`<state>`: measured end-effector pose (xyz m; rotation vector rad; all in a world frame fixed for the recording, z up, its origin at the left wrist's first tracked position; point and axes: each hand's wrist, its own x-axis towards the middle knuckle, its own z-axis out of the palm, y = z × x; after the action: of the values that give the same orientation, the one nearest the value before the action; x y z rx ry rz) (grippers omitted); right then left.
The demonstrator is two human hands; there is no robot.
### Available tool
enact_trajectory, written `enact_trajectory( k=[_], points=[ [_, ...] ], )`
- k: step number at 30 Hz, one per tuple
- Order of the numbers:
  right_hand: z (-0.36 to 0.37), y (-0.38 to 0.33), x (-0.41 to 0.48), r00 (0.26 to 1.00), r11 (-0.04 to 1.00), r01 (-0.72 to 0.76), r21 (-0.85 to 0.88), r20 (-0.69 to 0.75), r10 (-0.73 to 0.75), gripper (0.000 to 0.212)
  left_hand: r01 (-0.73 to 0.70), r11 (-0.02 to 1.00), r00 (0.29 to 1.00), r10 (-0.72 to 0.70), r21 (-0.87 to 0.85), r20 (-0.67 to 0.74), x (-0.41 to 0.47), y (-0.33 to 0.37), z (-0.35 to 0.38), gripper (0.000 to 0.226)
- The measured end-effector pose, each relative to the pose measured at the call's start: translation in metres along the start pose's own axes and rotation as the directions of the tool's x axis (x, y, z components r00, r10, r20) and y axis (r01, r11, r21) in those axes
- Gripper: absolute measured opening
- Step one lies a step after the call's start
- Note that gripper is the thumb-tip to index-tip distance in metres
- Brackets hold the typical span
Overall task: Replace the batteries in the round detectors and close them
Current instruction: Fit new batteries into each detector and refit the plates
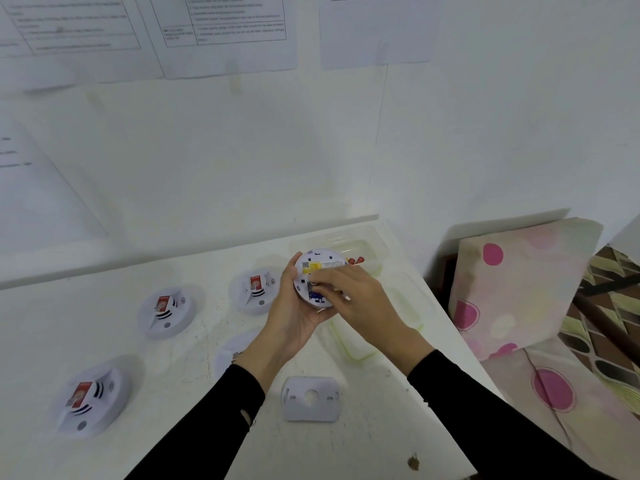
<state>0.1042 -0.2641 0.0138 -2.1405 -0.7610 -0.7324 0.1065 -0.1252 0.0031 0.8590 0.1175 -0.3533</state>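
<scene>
My left hand [294, 320] grips a round white detector [317, 268] above the table, its open back with a yellow label turned up toward me. The fingers of my right hand [353, 299] curl down onto the detector's back, over a blue part; what they pinch is hidden. A white back cover plate [310, 403] lies flat on the table below my hands. Three more round detectors sit face up: one at the near left [90, 398], one at mid left [166, 311], one close to my left hand [254, 289]. Another white round piece [232, 351] lies partly under my left forearm.
A clear plastic container [349, 244] stands at the table's back right, another clear tray [398, 317] just under my right hand. The white table [173, 427] ends on the right, where a pink-spotted cushion [519, 282] leans. Printed sheets hang on the wall behind.
</scene>
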Motion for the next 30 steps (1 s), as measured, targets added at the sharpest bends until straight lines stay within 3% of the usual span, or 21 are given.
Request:
enact_trajectory(
  k=[4, 8, 14, 17, 18, 20, 22, 24, 26, 30],
  points=[
    [0.001, 0.001, 0.001, 0.977, 0.987, -0.158, 0.02, 0.151, 0.153, 0.022, 0.047, 0.998, 0.999, -0.048, 0.03, 0.017, 0.002, -0.005, -0.002, 0.051],
    [0.004, 0.009, 0.001, 0.977, 0.997, -0.068, 0.019, 0.206, 0.063, 0.016, 0.035, 0.999, 0.999, -0.035, -0.008, -0.015, 0.0, -0.005, -0.002, 0.047],
    [0.004, 0.032, -0.006, 0.999, 0.993, -0.03, -0.111, 0.013, 0.032, 0.015, 0.003, 0.998, 1.0, -0.005, -0.066, -0.022, -0.001, 0.0, -0.004, 0.048],
    [0.0, 0.035, -0.007, 0.98, 0.98, -0.201, 0.015, 0.015, 0.2, 0.015, 0.007, 0.998, 1.0, -0.007, -0.055, -0.003, -0.003, 0.003, -0.009, 0.046],
    [-0.003, 0.033, -0.007, 0.952, 0.942, -0.305, 0.137, 0.041, 0.303, 0.012, -0.004, 0.998, 1.0, 0.005, -0.064, 0.017, -0.005, 0.003, -0.009, 0.045],
    [-0.008, 0.028, -0.005, 0.858, 0.771, -0.512, 0.378, 0.175, 0.483, 0.012, -0.023, 0.998, 0.998, 0.026, -0.06, 0.058, -0.008, 0.004, -0.011, 0.05],
    [-0.011, 0.025, -0.005, 0.768, 0.572, -0.632, 0.523, 0.322, 0.553, 0.023, -0.032, 0.999, 0.994, 0.035, -0.033, 0.1, -0.011, 0.006, -0.01, 0.052],
    [-0.011, 0.024, -0.006, 0.732, 0.452, -0.663, 0.597, 0.391, 0.558, 0.029, -0.032, 0.999, 0.993, 0.033, -0.005, 0.113, -0.013, 0.007, -0.008, 0.051],
    [-0.01, 0.022, -0.007, 0.716, 0.379, -0.665, 0.643, 0.407, 0.567, 0.03, -0.035, 0.999, 0.993, 0.034, 0.007, 0.111, -0.015, 0.006, -0.004, 0.048],
    [-0.007, 0.023, -0.006, 0.709, 0.376, -0.661, 0.649, 0.377, 0.596, 0.032, -0.056, 0.998, 0.995, 0.053, 0.031, 0.085, -0.014, 0.007, -0.001, 0.042]
  ],
)
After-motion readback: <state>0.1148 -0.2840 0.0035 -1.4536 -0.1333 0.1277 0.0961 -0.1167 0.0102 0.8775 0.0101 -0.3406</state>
